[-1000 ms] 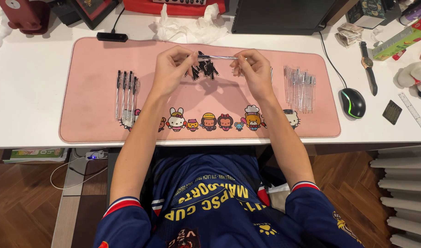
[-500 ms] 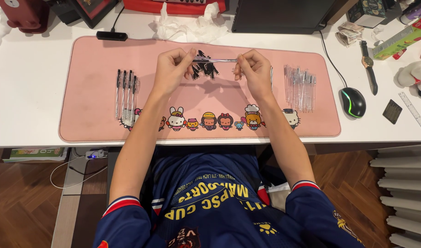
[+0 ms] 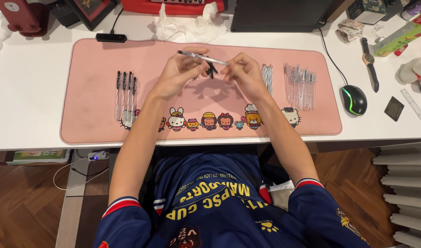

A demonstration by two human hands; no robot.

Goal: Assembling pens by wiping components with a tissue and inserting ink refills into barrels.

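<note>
While both my hands hover above the middle of the pink desk mat [image 3: 100, 124], they share one clear pen barrel [image 3: 202, 57], held level and slanting a little down toward my right. My left hand [image 3: 177, 73] is curled round the barrel's left half with the fingers closed on it, which keeps it from rolling; my right hand [image 3: 243, 73] pinches the other end between thumb and fingertips, so the two hands stand close together, joined only by that barrel. Whether a refill or tip is already inside it I cannot tell, as it is too thin and pale to read.

Just under my hands lies a small heap of black pen parts [image 3: 212, 70], within easy reach of either thumb, I judge, because they go with the barrels. To my left, four finished black-tipped pens [image 3: 126, 94] lie side by side in a tidy row, well apart from the loose pieces, so done work does not mix with undone. To my right sit a bundle of thin refills [image 3: 267, 78] and, further out, a spread of empty clear barrels [image 3: 300, 85], laid parallel so one can be taken at a time.

Off the mat's right edge rest a black mouse [image 3: 354, 99] and a wristwatch [image 3: 369, 62], clear of my arms
</note>
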